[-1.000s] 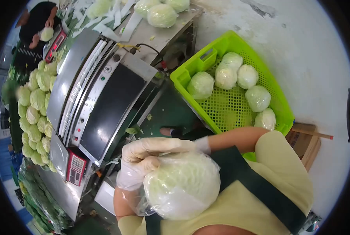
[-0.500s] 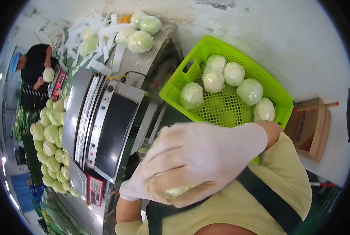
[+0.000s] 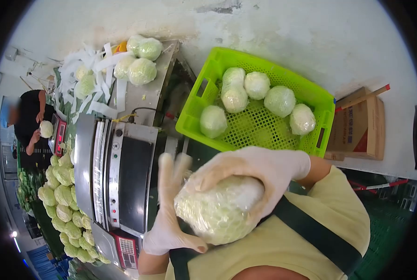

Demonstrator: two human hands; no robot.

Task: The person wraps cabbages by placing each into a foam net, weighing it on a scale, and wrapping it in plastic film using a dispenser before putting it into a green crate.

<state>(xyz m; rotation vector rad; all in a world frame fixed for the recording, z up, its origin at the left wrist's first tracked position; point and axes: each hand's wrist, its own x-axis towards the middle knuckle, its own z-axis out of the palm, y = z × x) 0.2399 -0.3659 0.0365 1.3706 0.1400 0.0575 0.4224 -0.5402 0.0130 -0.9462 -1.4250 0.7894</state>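
A cabbage in clear film (image 3: pixel 220 212) is in front of my chest, its wrap shiny and wrinkled. My right hand (image 3: pixel 260 170), in a white glove, grips it from above and from the right, fingers curved over its top. Beside its left end is my gloved left hand (image 3: pixel 169 214), open, with fingers stretched up and slightly blurred and the thumb reaching toward the cabbage's lower left. Beyond my hands stands a green plastic crate (image 3: pixel 260 60) with several wrapped cabbages (image 3: pixel 280 101) lying in it.
On my left are a wrapping machine (image 3: pixel 131 172), a red scale (image 3: pixel 126 252) and a pile of bare cabbages (image 3: pixel 63 198). Wrapped cabbages (image 3: pixel 142 71) and white strips (image 3: pixel 103 109) lie farther back. A co-worker (image 3: pixel 30 121) holds a cabbage. A cardboard box (image 3: pixel 358 126) stands right of the crate.
My right hand has turned, bringing the wrapped cabbage into sight. My left hand has come out from behind it with fingers spread. The view has shifted somewhat.
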